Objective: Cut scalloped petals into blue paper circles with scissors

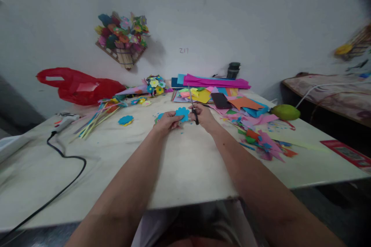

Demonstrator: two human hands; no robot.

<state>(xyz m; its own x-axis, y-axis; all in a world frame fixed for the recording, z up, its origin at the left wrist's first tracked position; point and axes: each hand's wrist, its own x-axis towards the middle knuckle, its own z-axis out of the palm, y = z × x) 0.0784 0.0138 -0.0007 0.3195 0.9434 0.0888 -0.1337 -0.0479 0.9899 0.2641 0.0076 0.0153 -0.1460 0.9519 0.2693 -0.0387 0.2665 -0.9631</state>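
My left hand [167, 122] pinches a blue scalloped paper flower [182, 113] above the middle of the table. Close beside it on the right, my right hand [203, 116] is closed around a pair of scissors [194, 111], whose blades point up and away from me. The fingers of my right hand sit at the flower's right edge; whether they touch it I cannot tell. Part of another blue paper piece [160, 115] shows behind my left hand. Farther left, blue and yellow flower cutouts [126, 120] lie stacked on the table.
Paper scraps [265, 139], a phone [220, 100] and a green fruit [286, 112] lie at the right. Coloured sheets [214, 81] lie along the wall. To the left are a red plastic bag [78, 87], paper-flower stems [95, 117] and a corded glue gun [65, 123].
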